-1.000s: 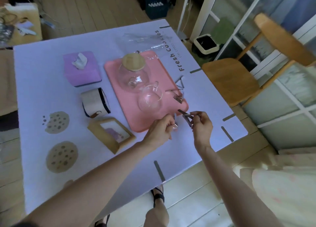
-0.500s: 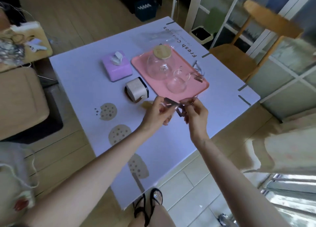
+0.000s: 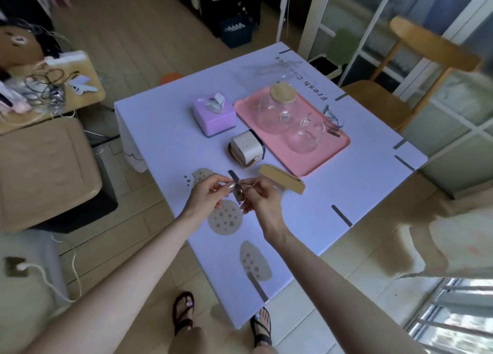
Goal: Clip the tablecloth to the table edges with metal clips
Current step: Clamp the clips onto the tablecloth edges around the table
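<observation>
A pale lilac tablecloth with cookie prints covers the square table. Both hands hover over its near left part. My left hand and my right hand together pinch a metal clip between their fingertips, held in the air above the cloth. Several more metal clips lie on the right side of the pink tray. Clips sit fastened on the cloth's edges, one on the right edge and another on the near edge.
The pink tray carries a glass teapot and a glass cup. A purple tissue box, a white roll-shaped box and a wooden frame stand on the cloth. A wooden chair stands at the right. My sandalled feet are beside the near corner.
I have moved round the table towards its left corner. Both hands carried the clip away from the tray to the cookie-print part of the cloth.
</observation>
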{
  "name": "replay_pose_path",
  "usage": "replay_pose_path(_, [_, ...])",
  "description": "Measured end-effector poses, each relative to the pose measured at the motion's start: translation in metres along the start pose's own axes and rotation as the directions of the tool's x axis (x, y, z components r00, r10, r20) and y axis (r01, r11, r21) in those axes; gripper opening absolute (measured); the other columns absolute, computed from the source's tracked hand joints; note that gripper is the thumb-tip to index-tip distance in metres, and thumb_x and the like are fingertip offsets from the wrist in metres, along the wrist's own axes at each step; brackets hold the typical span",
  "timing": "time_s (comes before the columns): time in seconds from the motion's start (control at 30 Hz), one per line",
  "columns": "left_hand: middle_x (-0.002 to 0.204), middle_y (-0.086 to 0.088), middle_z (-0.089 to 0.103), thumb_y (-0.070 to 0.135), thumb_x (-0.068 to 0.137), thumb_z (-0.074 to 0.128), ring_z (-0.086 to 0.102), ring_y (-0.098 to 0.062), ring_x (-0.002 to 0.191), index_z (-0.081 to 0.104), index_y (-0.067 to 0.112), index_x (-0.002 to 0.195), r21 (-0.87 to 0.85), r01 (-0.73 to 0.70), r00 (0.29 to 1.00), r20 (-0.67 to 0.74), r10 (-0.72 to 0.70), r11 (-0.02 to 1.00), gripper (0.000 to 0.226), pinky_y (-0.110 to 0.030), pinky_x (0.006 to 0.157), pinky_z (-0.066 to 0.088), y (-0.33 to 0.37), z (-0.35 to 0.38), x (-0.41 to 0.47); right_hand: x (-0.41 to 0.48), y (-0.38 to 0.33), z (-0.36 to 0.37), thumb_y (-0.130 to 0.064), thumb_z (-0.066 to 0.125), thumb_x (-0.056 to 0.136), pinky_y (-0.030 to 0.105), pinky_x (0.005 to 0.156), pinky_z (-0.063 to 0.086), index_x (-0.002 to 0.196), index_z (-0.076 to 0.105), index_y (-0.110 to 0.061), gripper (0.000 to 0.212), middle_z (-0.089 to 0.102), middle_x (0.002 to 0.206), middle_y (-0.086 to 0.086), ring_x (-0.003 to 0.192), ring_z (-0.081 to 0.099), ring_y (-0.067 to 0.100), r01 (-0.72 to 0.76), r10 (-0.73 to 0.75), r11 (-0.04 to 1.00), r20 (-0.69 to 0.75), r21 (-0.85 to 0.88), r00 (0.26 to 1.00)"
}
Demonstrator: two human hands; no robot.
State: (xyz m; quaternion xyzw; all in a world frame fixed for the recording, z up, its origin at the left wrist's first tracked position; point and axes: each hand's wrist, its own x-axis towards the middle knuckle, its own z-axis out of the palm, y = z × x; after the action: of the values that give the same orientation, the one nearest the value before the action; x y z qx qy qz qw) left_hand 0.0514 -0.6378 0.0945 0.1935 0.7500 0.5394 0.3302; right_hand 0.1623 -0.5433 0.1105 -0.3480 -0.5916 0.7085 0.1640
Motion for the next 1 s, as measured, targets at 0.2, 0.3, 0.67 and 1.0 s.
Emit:
replay_pose_path(0.2, [0.071, -0.003, 0.060, 0.009, 0.089, 0.060, 0.052, -0.008, 0.053, 0.061, 0.010, 0.085, 0.086, 0.026, 0.989, 0.140, -0.038, 0.996, 0.004, -0.018, 0.047, 0.040, -0.025, -0.075, 0.037, 0.023, 0.020, 0.073, -0.002, 0.056, 0.089, 0.022, 0.053, 0.047, 0.090, 0.063, 0.001, 0.008, 0.064, 0.067, 0.007, 0.054, 0.056, 0.016, -0.108, 0.118, 0.990, -0.105, 0.095, 0.987])
replay_pose_path(0.3, [0.070, -0.004, 0.060, 0.012, 0.088, 0.062, 0.047, -0.019, 0.058, 0.060, 0.013, 0.082, 0.172, 0.039, 0.972, 0.221, -0.077, 0.984, 0.006, -0.020, 0.048, 0.038, -0.034, -0.111, 0.059, 0.033, 0.035, 0.108, -0.005, 0.057, 0.089, 0.024, 0.054, 0.049, 0.094, 0.063, 0.001, 0.010, 0.061, 0.069, 0.010, 0.059, 0.055, 0.019, -0.141, 0.164, 0.979, -0.162, 0.148, 0.973])
replay_pose_path(0.67, [0.084, 0.000, 0.065, 0.031, 0.084, 0.064, 0.058, -0.023, 0.068, 0.056, 0.021, 0.081, 0.562, -0.045, 0.966, 0.236, -0.107, 0.826, 0.013, -0.032, 0.068, 0.049, -0.044, -0.143, 0.141, 0.038, 0.071, 0.127, -0.003, 0.062, 0.086, 0.022, 0.048, 0.047, 0.097, 0.061, 0.002, 0.012, 0.054, 0.064, 0.009, 0.051, 0.049, 0.019, -0.284, 0.374, 0.921, -0.396, 0.268, 0.839])
replay_pose_path(1.0, [0.108, -0.002, 0.063, 0.031, 0.090, 0.055, 0.058, -0.026, 0.098, 0.053, 0.018, 0.093, 0.761, -0.271, 0.954, 0.293, 0.060, 0.590, 0.013, -0.026, 0.066, 0.036, -0.035, -0.102, 0.200, 0.068, 0.080, 0.125, -0.001, 0.062, 0.081, 0.019, 0.052, 0.046, 0.100, 0.063, -0.005, 0.019, 0.059, 0.076, 0.013, 0.051, 0.053, 0.012, -0.338, 0.384, 0.923, -0.409, 0.182, 0.828])
